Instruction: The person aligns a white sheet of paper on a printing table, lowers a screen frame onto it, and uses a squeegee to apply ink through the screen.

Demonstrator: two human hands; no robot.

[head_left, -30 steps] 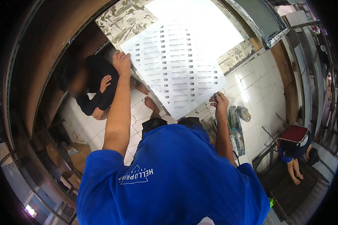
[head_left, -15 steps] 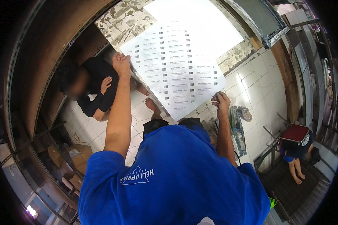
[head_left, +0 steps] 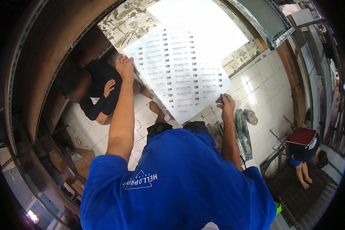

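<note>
1. The large white printed sheet [head_left: 180, 69], covered in rows of small dark labels, hangs spread between both hands above the white tiled floor [head_left: 264, 88].
2. The left hand [head_left: 125, 66] is closed on the sheet's left edge; the right hand [head_left: 226, 104] pinches its lower right corner.
3. With only two points gripped, the sheet could sag, crease or slip free.
4. Below the sheet, a seated person in black [head_left: 94, 90] sits near its left edge; a dropped sheet could land on them.
5. Right of the sheet, bottles [head_left: 244, 126] lie on the floor, a tripping risk.
</note>
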